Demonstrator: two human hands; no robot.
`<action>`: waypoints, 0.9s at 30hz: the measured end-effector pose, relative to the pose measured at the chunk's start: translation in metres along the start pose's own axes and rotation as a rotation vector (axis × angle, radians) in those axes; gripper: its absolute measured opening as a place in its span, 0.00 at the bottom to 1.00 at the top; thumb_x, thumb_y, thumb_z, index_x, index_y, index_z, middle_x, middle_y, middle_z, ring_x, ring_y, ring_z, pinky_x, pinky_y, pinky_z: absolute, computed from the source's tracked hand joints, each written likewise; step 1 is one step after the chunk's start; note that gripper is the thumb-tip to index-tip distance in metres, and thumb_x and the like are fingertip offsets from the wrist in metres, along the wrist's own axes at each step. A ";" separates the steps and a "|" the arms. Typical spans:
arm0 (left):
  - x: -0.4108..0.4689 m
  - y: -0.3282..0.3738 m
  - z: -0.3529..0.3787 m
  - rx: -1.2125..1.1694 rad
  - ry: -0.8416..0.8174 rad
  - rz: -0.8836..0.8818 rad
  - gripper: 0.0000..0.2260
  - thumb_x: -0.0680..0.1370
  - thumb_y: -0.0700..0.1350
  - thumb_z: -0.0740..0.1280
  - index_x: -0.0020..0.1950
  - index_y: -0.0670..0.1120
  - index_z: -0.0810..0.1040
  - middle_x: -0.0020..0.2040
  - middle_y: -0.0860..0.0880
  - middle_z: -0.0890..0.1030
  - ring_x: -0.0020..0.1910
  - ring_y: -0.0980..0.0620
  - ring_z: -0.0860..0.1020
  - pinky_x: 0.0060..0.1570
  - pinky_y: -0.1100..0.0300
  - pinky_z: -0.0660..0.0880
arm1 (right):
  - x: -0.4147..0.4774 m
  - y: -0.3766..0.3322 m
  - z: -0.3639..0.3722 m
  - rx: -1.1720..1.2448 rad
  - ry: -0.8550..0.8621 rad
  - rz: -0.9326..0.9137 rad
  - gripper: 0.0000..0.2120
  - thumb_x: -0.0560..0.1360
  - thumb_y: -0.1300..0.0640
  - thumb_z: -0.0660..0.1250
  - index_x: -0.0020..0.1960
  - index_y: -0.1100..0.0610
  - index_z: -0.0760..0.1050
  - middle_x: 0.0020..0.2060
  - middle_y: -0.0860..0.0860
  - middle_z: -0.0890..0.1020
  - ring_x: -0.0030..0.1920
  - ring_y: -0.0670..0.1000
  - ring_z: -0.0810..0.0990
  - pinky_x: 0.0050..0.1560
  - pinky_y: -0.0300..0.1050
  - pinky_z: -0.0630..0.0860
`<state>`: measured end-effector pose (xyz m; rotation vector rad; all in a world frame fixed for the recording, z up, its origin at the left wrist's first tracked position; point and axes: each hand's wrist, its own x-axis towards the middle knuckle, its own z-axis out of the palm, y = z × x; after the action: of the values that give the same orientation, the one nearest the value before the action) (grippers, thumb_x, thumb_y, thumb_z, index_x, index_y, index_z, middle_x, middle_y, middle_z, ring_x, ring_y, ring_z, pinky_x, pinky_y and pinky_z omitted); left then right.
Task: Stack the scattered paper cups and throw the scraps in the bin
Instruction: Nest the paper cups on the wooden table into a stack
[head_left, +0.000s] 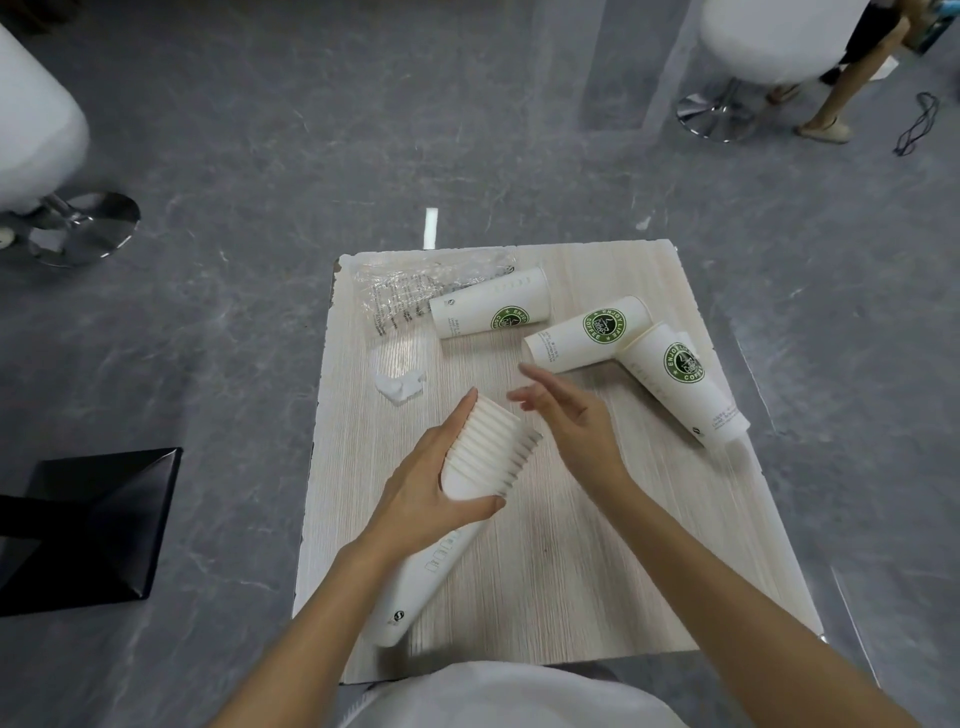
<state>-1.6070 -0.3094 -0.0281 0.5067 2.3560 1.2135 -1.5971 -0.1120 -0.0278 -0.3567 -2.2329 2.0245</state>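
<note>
pale wood bench (571, 571) carries it all: the left hand (421, 488) grips the nested cup stack (493, 452), while the right hand (571, 421), empty with fingers loosely spread, is nearer the loose cup (587, 332) lying just beyond its fingertips, base toward them, long axis slanting away rightward.

Three printed paper cups (488, 312) are laid on their sides across the far half of a pale wood-grain table (571, 571), two touching at the right. A clear plastic wrapper (410, 286) and a crumpled white scrap (400, 384) are left at the far left.
</note>
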 end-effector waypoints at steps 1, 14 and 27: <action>0.002 0.000 0.000 -0.006 -0.005 -0.004 0.47 0.66 0.59 0.76 0.73 0.75 0.46 0.66 0.61 0.68 0.63 0.59 0.69 0.64 0.50 0.71 | 0.007 0.004 -0.009 -0.043 0.022 -0.006 0.12 0.78 0.56 0.63 0.61 0.51 0.77 0.46 0.48 0.85 0.51 0.45 0.81 0.59 0.42 0.74; 0.025 0.002 0.011 -0.048 -0.070 -0.049 0.47 0.64 0.60 0.75 0.73 0.74 0.48 0.68 0.63 0.68 0.65 0.60 0.69 0.65 0.47 0.71 | 0.090 0.054 -0.123 -0.950 0.268 0.066 0.28 0.74 0.52 0.69 0.72 0.53 0.65 0.69 0.55 0.69 0.69 0.58 0.65 0.66 0.61 0.64; 0.027 -0.002 0.012 -0.045 -0.073 -0.051 0.48 0.66 0.56 0.78 0.74 0.73 0.48 0.69 0.61 0.68 0.66 0.63 0.68 0.65 0.52 0.70 | 0.069 0.069 -0.126 -1.054 0.249 0.097 0.37 0.71 0.49 0.72 0.74 0.51 0.58 0.71 0.54 0.64 0.67 0.59 0.66 0.64 0.61 0.65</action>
<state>-1.6239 -0.2891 -0.0421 0.4649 2.2610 1.2020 -1.6275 0.0322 -0.0880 -0.7339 -2.9081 0.5824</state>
